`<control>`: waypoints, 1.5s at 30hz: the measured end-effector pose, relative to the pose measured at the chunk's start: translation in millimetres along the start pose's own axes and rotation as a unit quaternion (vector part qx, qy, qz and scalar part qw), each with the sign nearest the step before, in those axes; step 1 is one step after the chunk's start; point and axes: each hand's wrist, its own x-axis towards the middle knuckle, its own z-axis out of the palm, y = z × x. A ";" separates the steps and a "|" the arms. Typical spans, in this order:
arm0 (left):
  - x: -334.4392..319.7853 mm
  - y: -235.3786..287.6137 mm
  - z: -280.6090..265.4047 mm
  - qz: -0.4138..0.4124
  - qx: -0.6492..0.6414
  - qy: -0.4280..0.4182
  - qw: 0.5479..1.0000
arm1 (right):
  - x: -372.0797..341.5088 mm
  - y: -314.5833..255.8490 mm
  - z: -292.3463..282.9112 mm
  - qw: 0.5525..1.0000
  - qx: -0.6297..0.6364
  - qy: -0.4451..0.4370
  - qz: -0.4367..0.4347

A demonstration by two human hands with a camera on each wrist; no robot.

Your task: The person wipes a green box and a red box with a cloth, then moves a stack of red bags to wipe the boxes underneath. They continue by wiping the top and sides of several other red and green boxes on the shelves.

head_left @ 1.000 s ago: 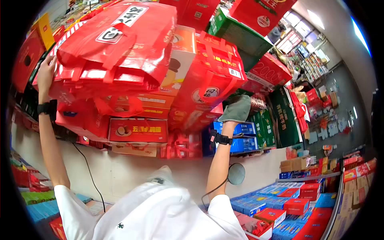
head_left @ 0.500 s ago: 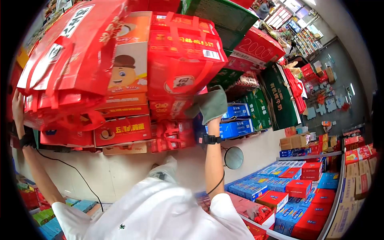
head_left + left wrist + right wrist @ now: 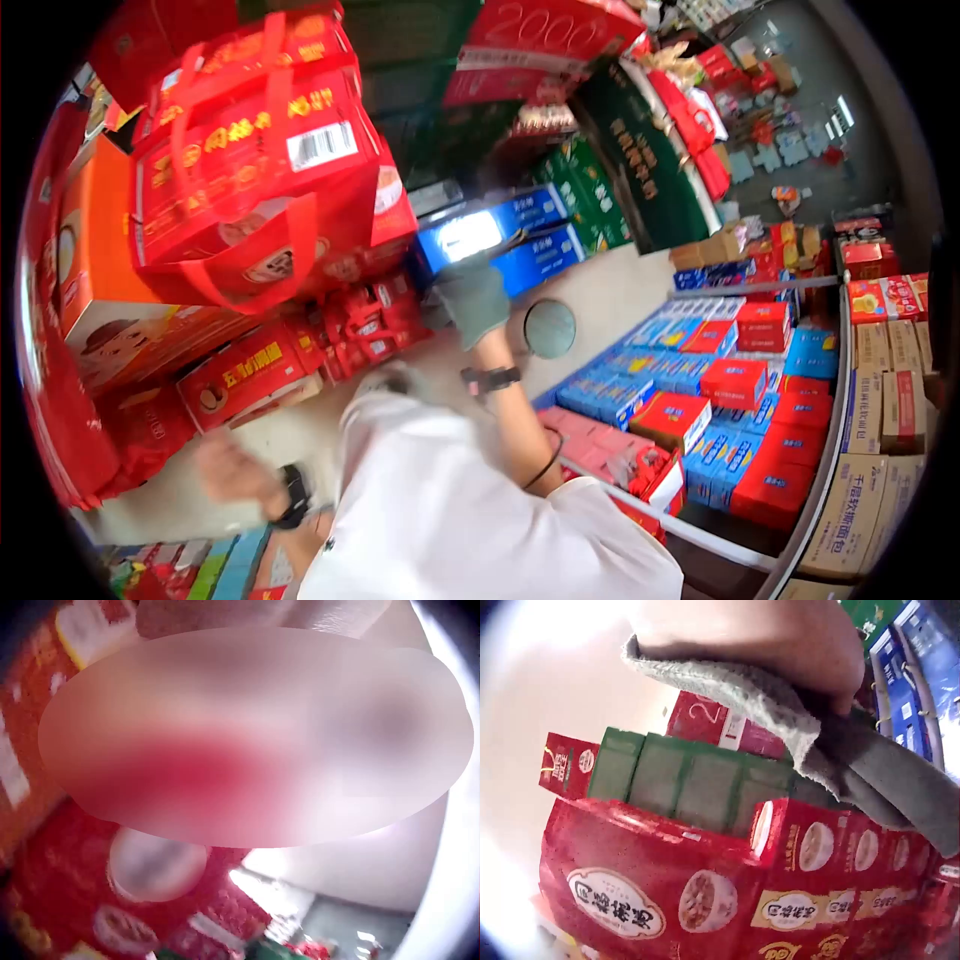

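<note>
A grey-green cloth [image 3: 470, 302] covers the fingers of my right hand [image 3: 757, 645], which grips it. In the head view the cloth overlaps the front of the blue boxes [image 3: 500, 235]. To their left stands a red gift bag [image 3: 240, 190] with straps and a barcode, and the right wrist view shows red boxes [image 3: 637, 892] printed with bowls. My left hand [image 3: 232, 468] is blurred, low at my side and apart from the goods, with nothing in it. A red carton [image 3: 250, 372] lies beyond it. A large blurred patch hides most of the left wrist view.
An orange carton [image 3: 125, 285] and red bags stand at the left. Green boxes [image 3: 588, 190] and a tall dark green carton [image 3: 640, 150] are beyond the blue boxes. A round grey disc [image 3: 550, 329] appears beside my right forearm. Low shelving [image 3: 835, 440] holds blue and red packs at right.
My left hand has come away from the stacked red bags and dropped toward my body. My right hand, still in the cloth, is lower and nearer me. The head view has swung right.
</note>
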 end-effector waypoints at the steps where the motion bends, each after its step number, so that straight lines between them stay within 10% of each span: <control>1: -10.3 25.8 18.6 0.022 -0.037 -0.109 0.993 | -4.8 -2.7 -20.7 1.000 -0.015 -0.007 -0.017; 3: -6.2 68.0 47.6 0.132 -0.134 -0.360 0.914 | -22.1 15.8 -39.1 0.999 -0.029 -0.011 -0.016; 10: 105.8 111.0 119.6 0.248 -0.307 -0.122 0.911 | -131.7 118.3 -49.2 0.972 -0.092 0.017 0.216; 15: 156.9 159.6 190.0 0.282 0.037 -0.091 0.954 | -159.3 160.2 -68.6 0.953 -0.122 -0.003 0.279; 24: 159.9 187.4 199.1 0.037 0.195 -0.286 0.937 | -5.1 213.3 -110.4 0.920 -0.319 -0.206 0.095; 28: 172.2 163.3 173.9 0.068 0.214 -0.330 0.917 | 30.3 216.8 -83.9 0.944 -0.246 0.036 -0.217; 34: 191.5 134.2 172.6 0.080 0.182 -0.377 0.905 | 125.0 118.6 -24.3 0.969 0.225 -0.004 -0.106; 38: 192.9 128.8 182.5 0.097 0.203 -0.380 0.897 | 180.9 38.8 39.6 0.944 0.120 0.226 -0.207; 40: 197.1 123.7 189.5 0.127 0.208 -0.377 0.894 | 165.2 2.2 80.1 0.950 0.145 0.194 -0.196; 42: 198.2 111.6 196.8 0.172 0.198 -0.371 0.891 | 146.2 -14.4 104.0 0.970 0.147 -0.115 -0.159; 43: 201.5 106.7 193.2 0.173 0.208 -0.381 0.884 | 120.5 12.6 138.7 0.954 -0.047 0.007 -0.296; 45: 207.3 96.4 192.8 0.188 0.191 -0.400 0.877 | 111.5 9.7 142.7 0.972 -0.017 -0.054 -0.227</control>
